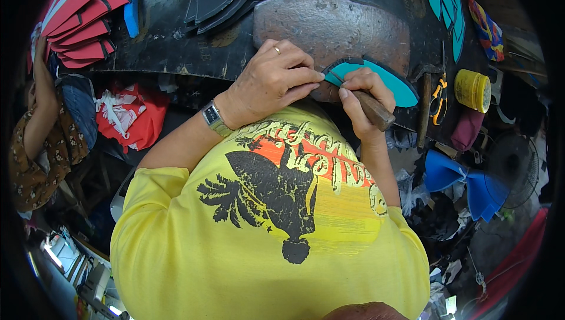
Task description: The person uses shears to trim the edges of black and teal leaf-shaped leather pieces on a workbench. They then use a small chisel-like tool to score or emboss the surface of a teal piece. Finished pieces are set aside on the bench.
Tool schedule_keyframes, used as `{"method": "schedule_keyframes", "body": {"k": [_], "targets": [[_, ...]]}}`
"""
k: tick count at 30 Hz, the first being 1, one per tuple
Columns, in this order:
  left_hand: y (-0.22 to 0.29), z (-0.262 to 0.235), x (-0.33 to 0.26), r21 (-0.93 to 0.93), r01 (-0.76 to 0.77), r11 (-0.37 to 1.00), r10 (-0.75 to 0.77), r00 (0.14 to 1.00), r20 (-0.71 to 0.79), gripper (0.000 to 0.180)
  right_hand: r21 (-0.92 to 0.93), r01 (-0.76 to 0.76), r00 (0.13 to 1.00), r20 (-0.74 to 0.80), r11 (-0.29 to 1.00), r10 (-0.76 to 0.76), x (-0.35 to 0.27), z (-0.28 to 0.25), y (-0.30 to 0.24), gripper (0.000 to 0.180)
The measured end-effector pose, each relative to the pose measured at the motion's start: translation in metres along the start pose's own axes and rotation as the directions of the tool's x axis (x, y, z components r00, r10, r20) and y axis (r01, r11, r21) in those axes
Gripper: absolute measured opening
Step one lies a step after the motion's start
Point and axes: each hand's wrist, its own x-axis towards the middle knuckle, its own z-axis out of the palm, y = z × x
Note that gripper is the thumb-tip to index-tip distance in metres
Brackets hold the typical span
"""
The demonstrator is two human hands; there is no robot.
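Right hand (360,97) closed around a wooden-handled knife (374,110), blade meeting the teal sole-shaped foam piece (385,82). Left hand (272,82), just beside it, pinches that piece's near end against the dark tabletop (176,43). Beyond the hands lies a worn stone slab (329,26); well right, orange-handled snips (438,99) and a yellow tape roll (472,90).

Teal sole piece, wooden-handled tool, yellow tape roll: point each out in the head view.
teal sole piece (391,82): head view, on its teal face right of the fingers.
wooden-handled tool (376,111): head view, on the brown handle below the right hand's fingers.
yellow tape roll (471,89): head view, on its yellow side.
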Motion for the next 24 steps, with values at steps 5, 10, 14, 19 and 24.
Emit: {"method": "schedule_keyframes", "body": {"k": [5,10,14,19,24], "targets": [[-0.0011,-0.0007,-0.0015,-0.01,-0.006,1.0,0.006,1.0,0.01,0.024,-0.075,0.038,0.998,0.048,0.996,-0.034,0.0003,0.0006,0.0013,0.012],[-0.0023,0.0003,-0.0041,-0.018,-0.023,1.0,0.023,1.0,-0.004,0.025,-0.105,0.041,0.998,0.059,0.994,-0.035,0.0001,0.0016,0.0019,0.012],[-0.0034,0.0003,-0.0072,-0.009,-0.044,0.999,0.044,0.999,0.004,0.025,-0.033,0.027,0.999,0.034,0.999,-0.026,0.0,0.0014,0.0025,0.012],[-0.0046,0.0005,-0.0085,-0.009,-0.05,0.999,0.05,0.999,0.004,0.023,0.033,-0.042,0.997,0.073,0.999,0.04,0.0005,-0.0033,0.0021,0.011],[-0.0046,0.0008,-0.0077,-0.001,-0.05,0.999,0.05,0.999,-0.003,0.023,-0.041,-0.013,0.995,0.093,0.999,0.017,0.0013,-0.0024,0.0019,0.011]]}}
